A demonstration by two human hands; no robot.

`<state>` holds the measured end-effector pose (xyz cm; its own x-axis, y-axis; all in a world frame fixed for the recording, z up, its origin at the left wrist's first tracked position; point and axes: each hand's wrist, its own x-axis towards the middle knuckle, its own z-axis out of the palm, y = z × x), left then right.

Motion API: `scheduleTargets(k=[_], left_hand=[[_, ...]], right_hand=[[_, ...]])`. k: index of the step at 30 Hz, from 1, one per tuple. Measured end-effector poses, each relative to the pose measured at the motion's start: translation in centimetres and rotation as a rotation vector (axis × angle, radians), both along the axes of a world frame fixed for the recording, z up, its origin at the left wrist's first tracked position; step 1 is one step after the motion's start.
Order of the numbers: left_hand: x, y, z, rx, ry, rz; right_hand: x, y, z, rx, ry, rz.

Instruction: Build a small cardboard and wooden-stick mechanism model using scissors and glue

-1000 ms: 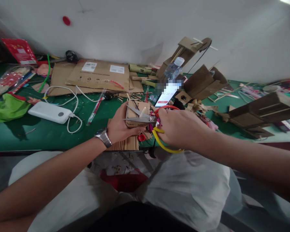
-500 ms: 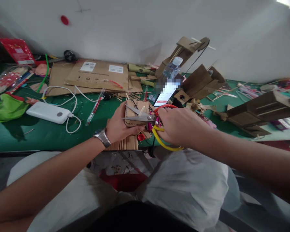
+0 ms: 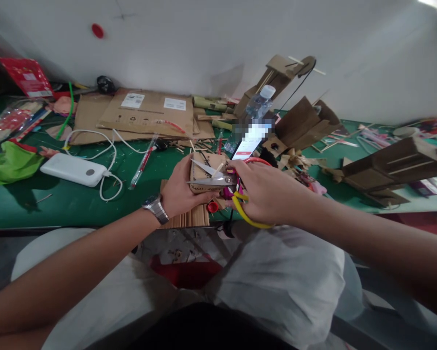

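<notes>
My left hand (image 3: 178,189) is wrapped round the side of a small cardboard box (image 3: 205,163) with printing on its face. A pale thin stick (image 3: 218,170) pokes out of the box. My right hand (image 3: 260,189) grips scissors (image 3: 218,181) by a red and a yellow handle loop. Their blades are spread and point left, across the front of the box, with the stick between or right beside them. Just below the blades lies a red bottle cap (image 3: 213,207). Part of the box's right side is hidden behind the scissors and my right fingers.
Behind my hands stand a lit phone (image 3: 245,146) and a plastic bottle (image 3: 261,102). Cardboard structures (image 3: 305,124) and another cardboard tower (image 3: 396,165) occupy the right. To the left are a white power bank (image 3: 72,169), its cable, flat cardboard (image 3: 145,114) and a green cloth (image 3: 12,163).
The scissors and right hand have shifted slightly; the blades look a little closer together. The box has tilted or moved slightly to the right in my left hand.
</notes>
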<state>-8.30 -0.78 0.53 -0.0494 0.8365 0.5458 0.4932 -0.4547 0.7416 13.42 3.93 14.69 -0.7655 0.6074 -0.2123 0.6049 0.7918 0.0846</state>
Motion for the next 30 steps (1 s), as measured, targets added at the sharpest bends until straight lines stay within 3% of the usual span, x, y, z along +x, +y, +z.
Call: scheduleTargets(k=[6, 17, 23, 30], left_hand=[[0.1, -0.2, 0.4, -0.041, 0.028, -0.004], [0.0, -0.2, 0.0, -0.01, 0.001, 0.009], [-0.1, 0.0, 0.0, 0.002, -0.056, -0.03], [0.0, -0.1, 0.0, 0.007, -0.106, -0.024]], right_hand=[[-1.4, -0.9, 0.5, 0.164, -0.31, 0.009], [-2.3, -1.5, 0.9, 0.148, -0.388, 0.024], [-2.1, -1.4, 1.1, 0.097, -0.318, -0.026], [-0.5, -1.0, 0.8, 0.06, -0.02, -0.08]])
